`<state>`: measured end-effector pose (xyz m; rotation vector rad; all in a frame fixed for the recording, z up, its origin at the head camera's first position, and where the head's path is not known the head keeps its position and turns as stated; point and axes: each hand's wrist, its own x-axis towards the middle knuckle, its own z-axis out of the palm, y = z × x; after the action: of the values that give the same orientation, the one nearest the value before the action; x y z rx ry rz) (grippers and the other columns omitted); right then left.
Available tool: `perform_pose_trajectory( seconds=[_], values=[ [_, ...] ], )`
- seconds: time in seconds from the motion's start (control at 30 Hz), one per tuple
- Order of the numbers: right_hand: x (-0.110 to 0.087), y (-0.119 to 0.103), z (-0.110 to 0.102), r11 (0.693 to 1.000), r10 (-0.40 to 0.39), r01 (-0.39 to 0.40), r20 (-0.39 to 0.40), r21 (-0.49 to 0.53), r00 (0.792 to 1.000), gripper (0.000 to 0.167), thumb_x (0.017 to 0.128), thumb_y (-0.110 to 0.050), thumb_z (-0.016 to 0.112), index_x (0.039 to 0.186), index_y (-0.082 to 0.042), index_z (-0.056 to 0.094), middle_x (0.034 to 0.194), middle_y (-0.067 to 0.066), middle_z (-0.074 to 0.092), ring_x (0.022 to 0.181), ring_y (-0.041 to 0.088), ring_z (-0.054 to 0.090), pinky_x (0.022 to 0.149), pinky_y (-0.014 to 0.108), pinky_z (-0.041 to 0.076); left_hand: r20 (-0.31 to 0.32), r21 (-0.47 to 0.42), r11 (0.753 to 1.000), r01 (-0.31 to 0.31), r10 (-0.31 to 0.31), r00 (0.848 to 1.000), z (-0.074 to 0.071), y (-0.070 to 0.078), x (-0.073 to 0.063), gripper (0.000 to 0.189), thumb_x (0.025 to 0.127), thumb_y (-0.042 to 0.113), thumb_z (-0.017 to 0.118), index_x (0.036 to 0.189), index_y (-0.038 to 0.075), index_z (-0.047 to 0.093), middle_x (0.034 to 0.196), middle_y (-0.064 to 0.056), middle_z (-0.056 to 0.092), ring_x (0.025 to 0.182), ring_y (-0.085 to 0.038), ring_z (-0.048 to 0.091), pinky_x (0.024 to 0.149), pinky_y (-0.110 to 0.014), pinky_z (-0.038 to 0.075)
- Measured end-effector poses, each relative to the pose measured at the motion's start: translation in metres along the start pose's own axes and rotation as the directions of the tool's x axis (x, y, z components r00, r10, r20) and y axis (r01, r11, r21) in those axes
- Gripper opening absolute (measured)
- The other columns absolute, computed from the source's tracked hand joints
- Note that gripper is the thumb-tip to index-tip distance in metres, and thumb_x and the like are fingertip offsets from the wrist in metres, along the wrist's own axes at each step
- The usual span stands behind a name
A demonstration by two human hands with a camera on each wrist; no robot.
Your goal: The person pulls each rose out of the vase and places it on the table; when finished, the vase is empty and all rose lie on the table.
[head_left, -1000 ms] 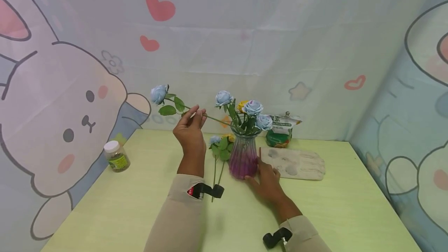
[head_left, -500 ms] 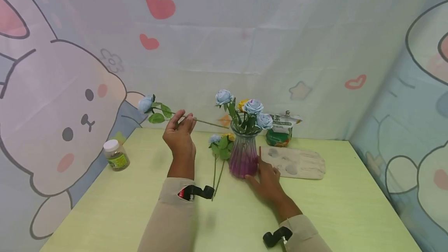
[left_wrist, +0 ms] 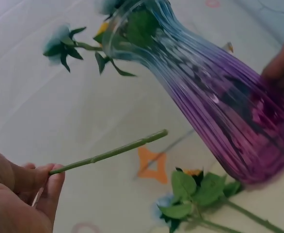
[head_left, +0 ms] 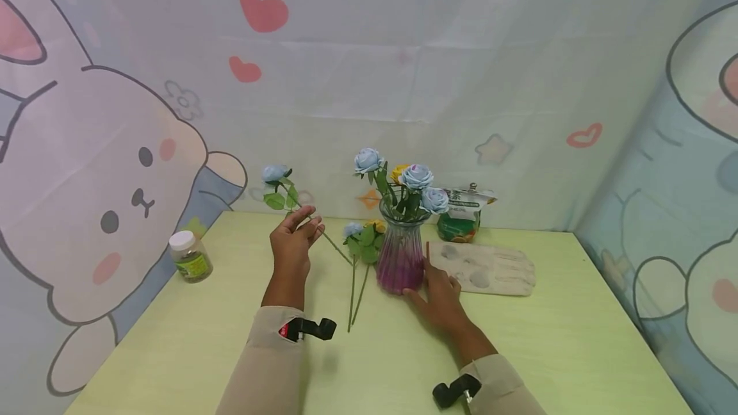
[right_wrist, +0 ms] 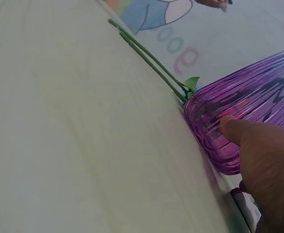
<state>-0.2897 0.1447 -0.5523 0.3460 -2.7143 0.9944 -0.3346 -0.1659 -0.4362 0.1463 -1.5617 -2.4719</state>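
Note:
My left hand pinches the green stem of a blue rose, away to the left of the vase. Its bloom leans up and left, while the stem slants down to the right. In the left wrist view the bare stem end points at the vase without touching it. The ribbed glass vase, clear blue fading to purple, stands upright holding several blue roses and a yellow one. My right hand grips its base, thumb on the near side; the other fingers are mostly hidden.
Left of the vase lie a blue and a yellow flower with long stems. A pale board with dark patches and a green-and-white pouch are at the right. A white-capped jar stands at the table's left edge.
My left hand with the rose has moved left and down, so the stem end has come away from the vase mouth. The right hand and vase have stayed put.

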Motion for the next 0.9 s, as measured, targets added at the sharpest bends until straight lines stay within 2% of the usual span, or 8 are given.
perform_pose_trajectory(
  seconds=[0.13,0.37,0.53,0.77,0.9],
  values=[
    [0.000,0.000,0.000,1.000,0.005,-0.005,0.006,0.000,1.000,0.089,0.105,-0.038,0.074,0.170,0.003,0.029,0.166,0.024,0.050,0.156,0.044,0.045,0.125,0.075,0.017,0.051,0.099,0.994,0.044,-0.049,0.997,-0.012,-0.013,0.003,0.043,0.108,-0.008,0.060,0.150,-0.002,0.062,0.159,-0.018,0.059,0.144,-0.036,0.064,0.105,-0.025,0.062],
    [0.001,0.003,0.001,1.000,0.001,-0.001,0.006,0.005,1.000,0.089,0.106,-0.039,0.073,0.170,0.003,0.028,0.166,0.023,0.050,0.156,0.044,0.044,0.125,0.074,0.017,0.099,0.274,0.957,0.100,-0.131,0.986,-0.027,-0.028,0.003,0.040,0.108,-0.008,0.060,0.148,-0.004,0.064,0.160,-0.024,0.058,0.150,-0.038,0.058,0.098,-0.019,0.063],
    [0.002,0.004,0.001,1.000,0.000,0.000,0.012,0.002,1.000,0.090,0.106,-0.040,0.073,0.171,0.003,0.027,0.167,0.023,0.049,0.157,0.043,0.044,0.125,0.074,0.016,0.101,0.362,0.923,0.126,-0.174,0.980,-0.032,-0.033,0.000,0.037,0.107,-0.009,0.061,0.143,-0.004,0.068,0.157,-0.026,0.061,0.147,-0.039,0.059,0.092,-0.018,0.063],
    [0.001,0.002,-0.001,1.000,0.028,-0.028,0.042,-0.003,0.999,0.092,0.106,-0.040,0.073,0.172,0.001,0.024,0.169,0.022,0.047,0.159,0.041,0.042,0.128,0.072,0.014,0.108,0.469,0.873,0.131,-0.204,0.973,-0.038,-0.052,-0.001,0.034,0.106,-0.007,0.064,0.140,-0.006,0.069,0.151,-0.030,0.062,0.136,-0.043,0.067,0.095,-0.028,0.066],
    [0.001,0.002,-0.001,1.000,0.022,-0.022,0.036,0.000,0.999,0.092,0.106,-0.039,0.074,0.172,0.002,0.025,0.168,0.023,0.047,0.158,0.042,0.042,0.127,0.072,0.015,0.116,0.476,0.870,0.132,-0.211,0.970,-0.041,-0.060,0.000,0.033,0.106,-0.009,0.063,0.138,-0.008,0.070,0.149,-0.030,0.064,0.134,-0.045,0.067,0.093,-0.028,0.067]
  ],
)
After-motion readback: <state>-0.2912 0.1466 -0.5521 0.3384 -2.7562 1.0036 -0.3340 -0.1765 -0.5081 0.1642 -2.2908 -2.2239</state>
